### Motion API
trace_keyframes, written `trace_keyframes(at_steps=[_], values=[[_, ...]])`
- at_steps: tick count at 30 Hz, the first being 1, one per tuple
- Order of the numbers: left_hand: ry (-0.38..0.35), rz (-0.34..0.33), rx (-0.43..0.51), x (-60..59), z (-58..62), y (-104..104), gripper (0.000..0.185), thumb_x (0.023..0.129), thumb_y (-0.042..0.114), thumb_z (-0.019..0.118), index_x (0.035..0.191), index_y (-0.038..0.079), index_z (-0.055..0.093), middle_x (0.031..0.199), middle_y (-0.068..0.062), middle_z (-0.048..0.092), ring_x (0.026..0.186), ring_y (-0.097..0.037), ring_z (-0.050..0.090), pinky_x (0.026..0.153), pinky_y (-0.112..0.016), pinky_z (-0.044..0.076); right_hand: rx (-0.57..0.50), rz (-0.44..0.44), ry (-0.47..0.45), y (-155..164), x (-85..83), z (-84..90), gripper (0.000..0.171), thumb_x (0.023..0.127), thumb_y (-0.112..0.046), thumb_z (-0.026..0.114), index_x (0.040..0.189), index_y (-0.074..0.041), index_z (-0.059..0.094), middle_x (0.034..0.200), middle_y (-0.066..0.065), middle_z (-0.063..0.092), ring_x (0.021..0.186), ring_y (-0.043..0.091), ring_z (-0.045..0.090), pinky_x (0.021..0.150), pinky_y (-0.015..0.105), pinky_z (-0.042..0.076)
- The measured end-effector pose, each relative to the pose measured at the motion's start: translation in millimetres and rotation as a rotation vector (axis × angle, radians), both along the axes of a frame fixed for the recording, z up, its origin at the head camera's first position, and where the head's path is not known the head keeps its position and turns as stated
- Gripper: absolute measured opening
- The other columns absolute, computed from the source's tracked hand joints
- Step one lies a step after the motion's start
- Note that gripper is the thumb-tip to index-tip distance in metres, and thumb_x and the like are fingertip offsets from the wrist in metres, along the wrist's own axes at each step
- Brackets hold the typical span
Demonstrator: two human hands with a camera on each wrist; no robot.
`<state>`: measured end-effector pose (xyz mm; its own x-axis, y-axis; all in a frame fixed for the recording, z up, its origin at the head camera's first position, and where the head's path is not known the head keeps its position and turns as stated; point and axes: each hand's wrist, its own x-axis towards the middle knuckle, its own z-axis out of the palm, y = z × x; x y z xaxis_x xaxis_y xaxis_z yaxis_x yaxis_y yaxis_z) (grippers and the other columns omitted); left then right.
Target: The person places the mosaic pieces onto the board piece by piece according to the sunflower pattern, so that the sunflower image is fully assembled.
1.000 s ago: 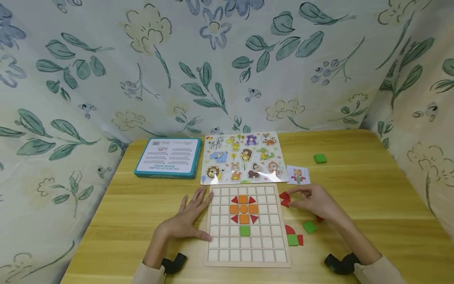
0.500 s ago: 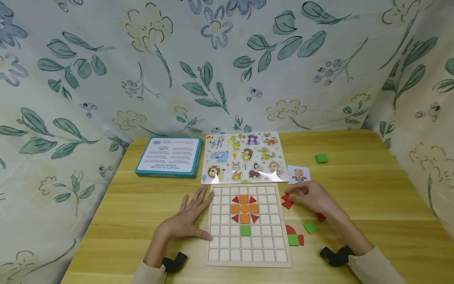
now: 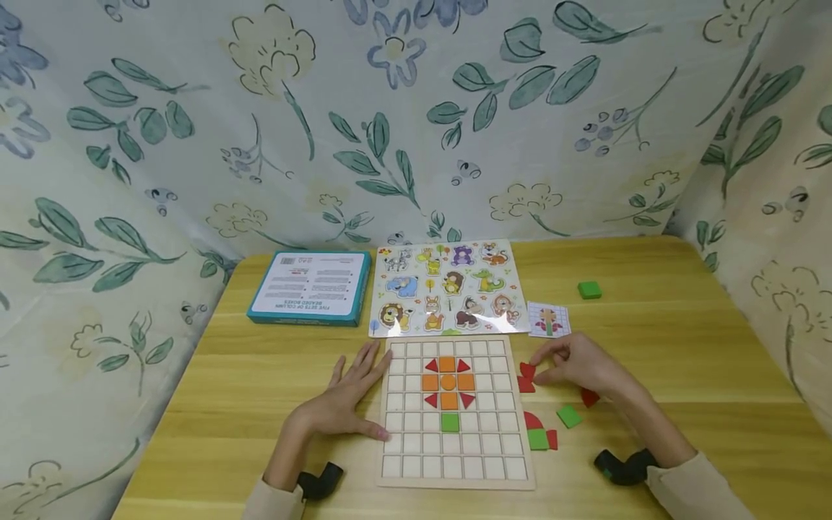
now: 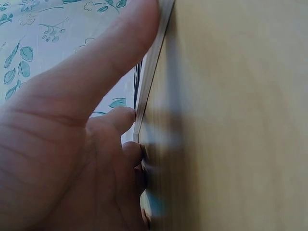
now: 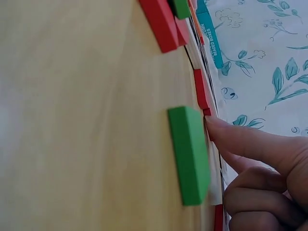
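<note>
Since before, your right hand (image 3: 578,365) slid slightly toward the grid board (image 3: 455,412), pinching red triangles (image 3: 526,378) at its 3 o'clock edge. Your left hand (image 3: 344,401) lies flat, fingers spread, at 9 o'clock. At 11 o'clock, the blue box (image 3: 308,287) reads "BEADED BOXES".

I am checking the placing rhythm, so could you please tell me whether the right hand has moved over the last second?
Yes, slightly. The right hand and its red pieces slid down toward the person, beside the grid board's right edge.

Left hand (image 4: 62,159) flat on table (image 4: 240,120), fingers (image 4: 115,53) touching board edge (image 4: 153,62).
</note>
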<state>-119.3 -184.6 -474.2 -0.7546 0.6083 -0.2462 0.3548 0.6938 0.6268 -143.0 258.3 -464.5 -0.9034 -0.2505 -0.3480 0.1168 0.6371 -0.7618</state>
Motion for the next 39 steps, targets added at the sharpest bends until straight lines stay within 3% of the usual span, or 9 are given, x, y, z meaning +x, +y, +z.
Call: trace_keyframes(at_steps=[10, 15, 23, 26, 33, 39], values=[[0.007, 0.009, -0.004, 0.1, -0.9, -0.7, 0.128, 0.077, 0.054, 0.086, 0.168, 0.018, 0.004, 0.174, -0.012, -0.017, 0.161, -0.035, -0.018, 0.124, -0.067, -0.017, -0.083, 0.087, 0.042, -6.0, -3.9, 0.4, 0.038, 0.087, -0.014, 0.083, 0.123, -0.007, 0.075, 0.064, -0.003, 0.033, 0.058, 0.012, 0.033, 0.053, 0.024, 0.026], [0.005, 0.008, -0.003, 0.3, -1.6, -1.1, 0.128, 0.077, 0.054, 0.086, 0.168, 0.018, 0.004, 0.174, -0.012, -0.017, 0.161, -0.035, -0.018, 0.124, -0.067, -0.017, -0.098, 0.125, 0.026, -6.8, -3.3, -1.4, 0.028, 0.087, -0.014, 0.083, 0.113, -0.006, 0.077, 0.066, -0.002, 0.038, 0.060, 0.012, 0.036, 0.054, 0.023, 0.027], [0.005, 0.005, 0.002, 0.6, -2.8, -1.3, 0.128, 0.077, 0.055, 0.086, 0.168, 0.018, 0.004, 0.174, -0.012, -0.017, 0.161, -0.035, -0.019, 0.124, -0.067, -0.017, 0.043, 0.005, 0.104, -7.1, 2.6, 5.0, 0.028, 0.085, -0.020, 0.086, 0.107, -0.007, 0.077, 0.066, -0.002, 0.039, 0.063, 0.015, 0.039, 0.054, 0.024, 0.028], [0.006, 0.003, 0.004, 0.7, -3.1, -1.2, 0.128, 0.077, 0.054, 0.086, 0.168, 0.018, 0.004, 0.174, -0.012, -0.017, 0.161, -0.035, -0.019, 0.124, -0.067, -0.017, 0.034, -0.015, 0.125, -13.7, 6.9, 9.9, 0.030, 0.085, -0.025, 0.086, 0.109, -0.010, 0.078, 0.065, -0.002, 0.039, 0.061, 0.013, 0.038, 0.053, 0.023, 0.029], [0.009, -0.001, 0.003, -0.1, -4.5, -1.6, 0.127, 0.078, 0.054, 0.086, 0.168, 0.018, 0.003, 0.174, -0.012, -0.017, 0.161, -0.036, -0.018, 0.124, -0.068, -0.017, -0.134, 0.107, 0.067, -66.7, 31.3, 10.3, 0.023, 0.081, -0.026, 0.089, 0.100, -0.017, 0.082, 0.061, -0.003, 0.033, 0.058, 0.010, 0.033, 0.054, 0.023, 0.027], [0.013, -0.004, -0.006, -0.5, -4.2, -0.9, 0.128, 0.078, 0.055, 0.086, 0.168, 0.018, 0.003, 0.174, -0.012, -0.017, 0.161, -0.036, -0.018, 0.124, -0.068, -0.017, -0.103, 0.196, 0.096, -94.4, 44.6, -0.2, 0.018, 0.078, -0.019, 0.091, 0.093, -0.016, 0.080, 0.059, -0.006, 0.039, 0.054, 0.006, 0.034, 0.050, 0.018, 0.025]])
